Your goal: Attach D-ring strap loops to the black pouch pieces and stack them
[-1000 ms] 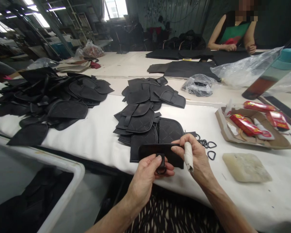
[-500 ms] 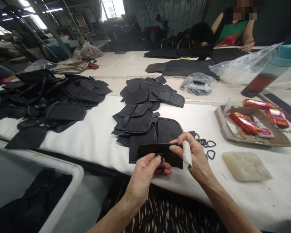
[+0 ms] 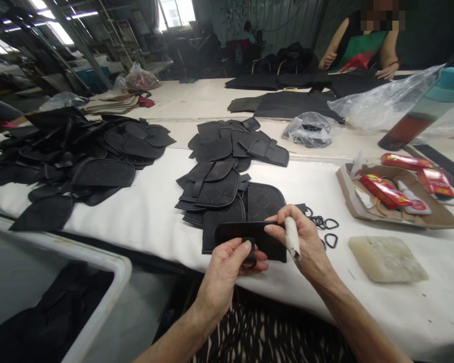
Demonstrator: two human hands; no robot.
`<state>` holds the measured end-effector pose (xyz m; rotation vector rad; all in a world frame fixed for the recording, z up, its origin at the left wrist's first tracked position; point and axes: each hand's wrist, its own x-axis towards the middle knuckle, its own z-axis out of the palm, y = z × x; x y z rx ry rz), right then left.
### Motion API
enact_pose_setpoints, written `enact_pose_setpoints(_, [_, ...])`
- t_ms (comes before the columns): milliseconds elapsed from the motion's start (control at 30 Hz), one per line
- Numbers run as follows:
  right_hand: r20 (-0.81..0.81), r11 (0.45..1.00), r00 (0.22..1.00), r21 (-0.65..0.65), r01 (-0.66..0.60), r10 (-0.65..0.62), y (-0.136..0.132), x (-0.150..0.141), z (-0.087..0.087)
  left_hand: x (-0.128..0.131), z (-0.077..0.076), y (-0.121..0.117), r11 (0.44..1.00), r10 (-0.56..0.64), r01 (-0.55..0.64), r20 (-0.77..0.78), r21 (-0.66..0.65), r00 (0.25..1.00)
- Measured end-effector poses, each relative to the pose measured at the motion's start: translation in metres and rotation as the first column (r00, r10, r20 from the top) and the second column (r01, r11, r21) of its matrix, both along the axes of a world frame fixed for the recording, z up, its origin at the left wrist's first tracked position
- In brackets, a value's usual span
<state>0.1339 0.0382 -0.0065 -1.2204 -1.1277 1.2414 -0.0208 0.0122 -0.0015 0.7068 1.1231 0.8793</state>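
Observation:
My left hand [image 3: 227,262] pinches a short black strap tab [image 3: 248,248] between thumb and fingers. A black ring [image 3: 249,263] hangs at the tab's lower end, partly hidden by the fingers. My right hand [image 3: 298,234] grips the upper right edge of a black leather-like piece [image 3: 270,244], which stands tilted behind my left fingers. The same hand also holds a slim tool with a pale wrapped handle [image 3: 292,237], its tip pointing down. Several black D-rings [image 3: 330,241] lie right of my right hand. Behind the held piece is a stack of black quilted pieces [image 3: 265,199].
A larger black pile [image 3: 132,143] lies left. On the right are a cardboard tray [image 3: 350,204] with red boxes and a glue bottle, a pale block [image 3: 388,258] and a tilted drink bottle [image 3: 419,111]. A white bin [image 3: 121,269] stands lower left. A co-worker [image 3: 363,48] sits opposite.
My hands keep almost the same hold and place. Across the table, the co-worker's hand has risen, and the dark shape beside it has dropped from view. The view has shifted slightly.

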Motion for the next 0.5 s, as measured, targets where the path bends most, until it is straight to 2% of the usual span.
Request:
enact_pose_setpoints(200, [-0.035, 1.000, 0.999, 0.001, -0.018, 0.018, 0.0016, 0.0004, -0.0013, -0.0004, -0.0006, 0.0011, 0.999, 0.026, -0.026, -0.017, -0.023, 1.000])
enact_pose_setpoints(400, [-0.078, 0.999, 0.996, 0.000, -0.038, 0.038, 0.0051, 0.0002, -0.0047, 0.0000, -0.0008, 0.0044, 0.995, 0.068, -0.063, 0.063, -0.074, 0.996])
enact_pose_setpoints(500, [-0.072, 1.000, 0.997, 0.002, -0.009, 0.009, 0.0037, 0.0018, -0.0019, 0.0007, 0.0003, 0.0060, 0.992, 0.093, -0.085, 0.081, -0.096, 0.992])
